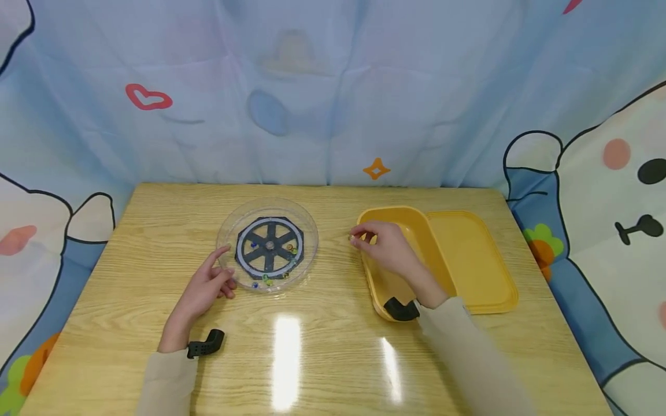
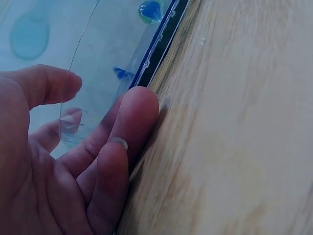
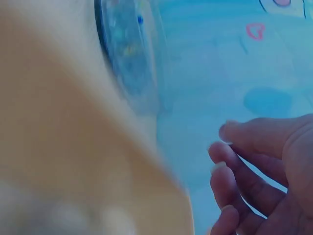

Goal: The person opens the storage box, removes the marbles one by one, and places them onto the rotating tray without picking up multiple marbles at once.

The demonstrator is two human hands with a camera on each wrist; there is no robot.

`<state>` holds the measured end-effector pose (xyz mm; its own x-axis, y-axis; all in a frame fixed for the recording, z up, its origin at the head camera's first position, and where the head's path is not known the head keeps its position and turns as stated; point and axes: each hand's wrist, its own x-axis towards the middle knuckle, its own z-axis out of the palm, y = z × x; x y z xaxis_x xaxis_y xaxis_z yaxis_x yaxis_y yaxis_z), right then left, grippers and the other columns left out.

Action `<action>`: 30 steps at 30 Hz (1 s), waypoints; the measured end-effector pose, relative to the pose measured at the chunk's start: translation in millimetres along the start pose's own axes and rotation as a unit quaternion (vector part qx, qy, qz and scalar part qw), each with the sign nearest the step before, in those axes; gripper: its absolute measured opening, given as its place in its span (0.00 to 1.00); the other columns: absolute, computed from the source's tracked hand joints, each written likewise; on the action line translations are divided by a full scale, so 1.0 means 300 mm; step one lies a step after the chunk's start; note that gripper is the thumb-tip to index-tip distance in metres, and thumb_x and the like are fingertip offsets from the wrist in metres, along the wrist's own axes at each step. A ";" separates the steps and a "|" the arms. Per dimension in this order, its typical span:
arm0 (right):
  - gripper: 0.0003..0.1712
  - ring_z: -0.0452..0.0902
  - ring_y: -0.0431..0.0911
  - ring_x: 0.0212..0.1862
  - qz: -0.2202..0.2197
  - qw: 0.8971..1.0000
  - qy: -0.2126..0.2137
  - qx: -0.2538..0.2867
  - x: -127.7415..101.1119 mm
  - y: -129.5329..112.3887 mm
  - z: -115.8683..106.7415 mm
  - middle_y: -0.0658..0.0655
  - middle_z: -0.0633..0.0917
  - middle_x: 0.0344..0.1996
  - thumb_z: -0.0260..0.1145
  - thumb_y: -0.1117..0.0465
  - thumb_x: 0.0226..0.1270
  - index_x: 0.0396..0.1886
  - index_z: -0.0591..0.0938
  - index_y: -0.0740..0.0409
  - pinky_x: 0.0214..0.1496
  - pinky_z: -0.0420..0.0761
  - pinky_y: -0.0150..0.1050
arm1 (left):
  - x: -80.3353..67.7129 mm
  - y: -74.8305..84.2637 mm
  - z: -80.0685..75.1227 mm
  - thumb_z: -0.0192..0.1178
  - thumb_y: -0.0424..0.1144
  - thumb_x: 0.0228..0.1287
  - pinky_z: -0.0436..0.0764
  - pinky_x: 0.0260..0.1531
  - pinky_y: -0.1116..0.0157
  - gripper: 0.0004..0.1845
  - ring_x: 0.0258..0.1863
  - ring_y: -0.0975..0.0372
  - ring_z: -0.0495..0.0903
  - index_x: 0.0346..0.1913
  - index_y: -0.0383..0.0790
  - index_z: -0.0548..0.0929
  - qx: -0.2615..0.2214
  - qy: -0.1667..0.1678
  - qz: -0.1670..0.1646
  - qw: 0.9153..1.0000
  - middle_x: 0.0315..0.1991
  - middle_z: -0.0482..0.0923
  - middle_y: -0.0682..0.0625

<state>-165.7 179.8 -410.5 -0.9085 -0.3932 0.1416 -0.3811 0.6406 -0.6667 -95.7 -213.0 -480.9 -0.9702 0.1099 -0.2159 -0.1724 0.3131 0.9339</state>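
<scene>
A clear round dish (image 1: 311, 222) with a dark wheel-shaped pattern (image 1: 269, 224) at its middle lies on the left of the table. Several glass marbles (image 1: 289, 247) are scattered inside it. My left hand (image 1: 203, 286) holds the dish's near-left edge, its fingertips on both sides of the clear wall (image 2: 68, 125) in the left wrist view. Over the left rim of a yellow box (image 1: 372, 283), my right hand (image 1: 387, 245) pinches a small marble (image 1: 350, 237) between thumb and forefinger; mostly the fingertips hide it. In the right wrist view thumb and forefinger meet at their tips (image 3: 226, 132).
A flat yellow lid (image 1: 476, 263) lies against the right side of the box. Behind the wooden table (image 1: 333, 358) hangs a light blue printed curtain (image 1: 322, 86). Black wrist straps (image 1: 205, 345) sit on both arms.
</scene>
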 end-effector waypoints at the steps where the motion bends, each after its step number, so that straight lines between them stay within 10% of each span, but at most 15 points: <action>1: 0.08 0.78 0.45 0.37 -0.001 1.000 -0.001 0.004 0.008 -0.015 0.014 0.51 0.87 0.39 0.70 0.61 0.68 0.44 0.88 0.58 0.41 0.77 0.42 | 0.001 -0.002 0.002 0.52 0.40 0.78 0.79 0.31 0.63 0.32 0.27 0.52 0.83 0.79 0.45 0.53 -0.001 0.000 -0.002 1.000 0.33 0.82 0.39; 30: 0.10 0.77 0.44 0.35 0.063 0.992 -0.061 0.092 0.137 -0.183 0.234 0.48 0.86 0.35 0.71 0.60 0.67 0.45 0.88 0.58 0.33 0.76 0.38 | 0.009 -0.010 0.008 0.52 0.40 0.77 0.81 0.32 0.63 0.32 0.27 0.52 0.83 0.78 0.46 0.54 0.004 0.003 -0.007 1.000 0.32 0.81 0.41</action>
<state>-170.1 82.1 -419.3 -0.9154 -0.4012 -0.0335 -0.2172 0.5623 -0.7979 -97.3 -211.5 -484.8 -0.9688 0.1007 -0.2265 -0.1835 0.3226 0.9286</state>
